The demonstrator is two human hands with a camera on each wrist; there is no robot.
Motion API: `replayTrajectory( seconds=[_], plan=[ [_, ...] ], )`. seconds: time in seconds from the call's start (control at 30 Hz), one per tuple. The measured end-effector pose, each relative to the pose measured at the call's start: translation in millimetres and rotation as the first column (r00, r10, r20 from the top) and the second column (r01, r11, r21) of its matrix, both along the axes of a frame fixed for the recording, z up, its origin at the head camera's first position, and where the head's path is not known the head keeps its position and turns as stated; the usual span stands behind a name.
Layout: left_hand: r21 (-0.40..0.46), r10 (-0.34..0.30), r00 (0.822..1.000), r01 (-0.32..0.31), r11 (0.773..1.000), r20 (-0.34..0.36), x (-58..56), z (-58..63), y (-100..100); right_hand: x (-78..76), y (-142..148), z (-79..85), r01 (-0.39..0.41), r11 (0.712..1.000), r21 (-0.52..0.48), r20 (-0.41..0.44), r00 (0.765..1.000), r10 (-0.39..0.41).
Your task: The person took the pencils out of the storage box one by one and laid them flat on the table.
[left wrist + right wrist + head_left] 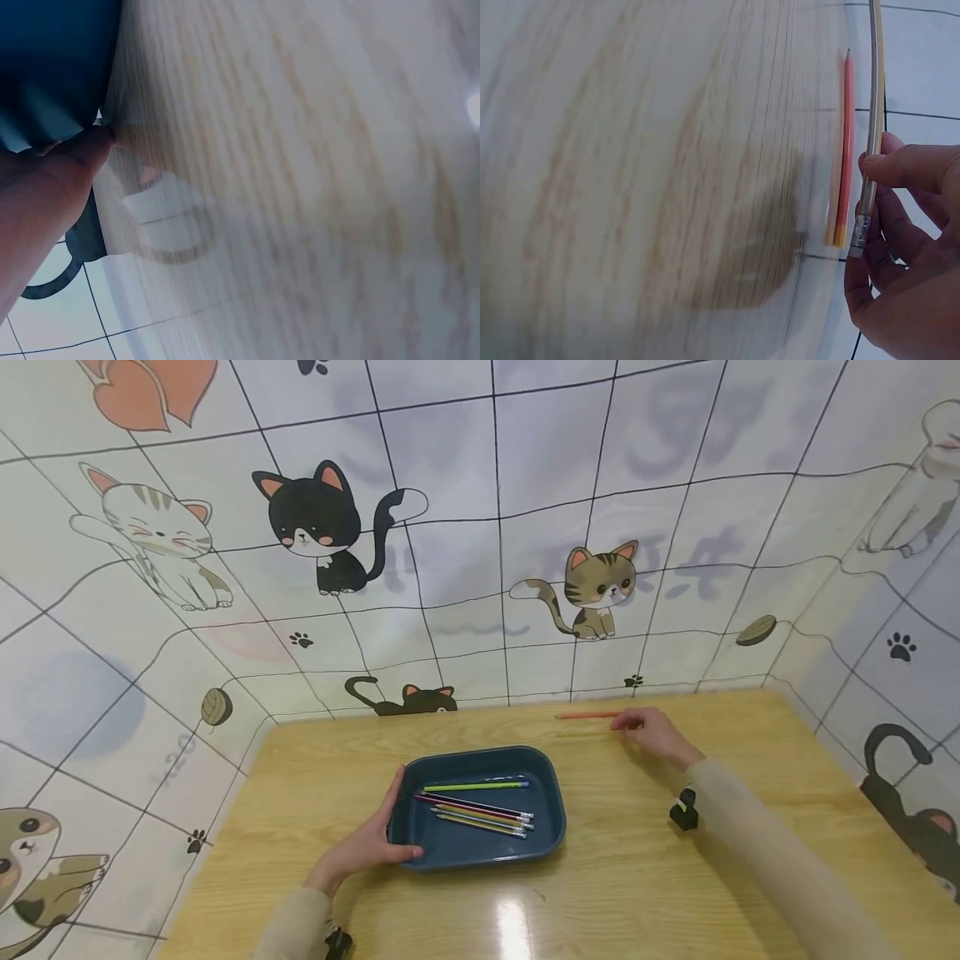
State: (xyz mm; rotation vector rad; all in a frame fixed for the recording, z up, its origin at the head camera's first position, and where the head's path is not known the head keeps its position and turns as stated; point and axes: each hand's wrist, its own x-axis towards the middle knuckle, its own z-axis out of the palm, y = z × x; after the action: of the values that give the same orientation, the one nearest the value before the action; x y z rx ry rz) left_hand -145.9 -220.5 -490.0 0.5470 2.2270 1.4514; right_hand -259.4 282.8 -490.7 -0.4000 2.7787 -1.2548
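In the head view my left hand [369, 842] holds the left end of a dark blue plastic tray [553, 793], thumb at the near corner and fingers along the side. Several pencils lie in the tray, among them a lime-green pencil [476, 787] apart from a bunch of darker and yellowish ones. Over the table's back right, my right hand [907, 225] pinches a gold-coloured pencil [875, 105] near its eraser end between thumb and fingers. Just beyond that hand lies an orange-red pencil [847, 150] with a yellow end. The left wrist view shows fingers against the tray's wall [56, 67].
The wooden table [615, 877] meets a cloth-like wall [465, 568] printed with cats and grid lines at its back and sides. A black wrist device [684, 810] sits at the right sleeve, another [339, 942] at the left.
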Motion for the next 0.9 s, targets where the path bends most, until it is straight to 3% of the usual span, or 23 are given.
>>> replayTrajectory(
  seconds=[0.2, 0.7, 0.9],
  plan=[
    [0.001, 0.012, 1.000, -0.012, 1.000, -0.024, 1.5, 0.0, 2.3, -7.6, 3.4, -4.4, 0.018, 1.000, 0.018, -0.004, 1.000, -0.018],
    [0.016, 0.011, 1.000, -0.010, 1.000, -0.001, 2.5, -1.4, 3.2, -20.2, 11.6, -18.4, 0.114, 0.993, 0.029, -0.021, 0.993, -0.113],
    [0.016, 0.015, 1.000, -0.015, 1.000, -0.013, 0.6, -4.5, 0.8, -22.3, 10.8, -17.7, 0.113, 0.993, 0.029, -0.006, 0.994, -0.113]
  ],
)
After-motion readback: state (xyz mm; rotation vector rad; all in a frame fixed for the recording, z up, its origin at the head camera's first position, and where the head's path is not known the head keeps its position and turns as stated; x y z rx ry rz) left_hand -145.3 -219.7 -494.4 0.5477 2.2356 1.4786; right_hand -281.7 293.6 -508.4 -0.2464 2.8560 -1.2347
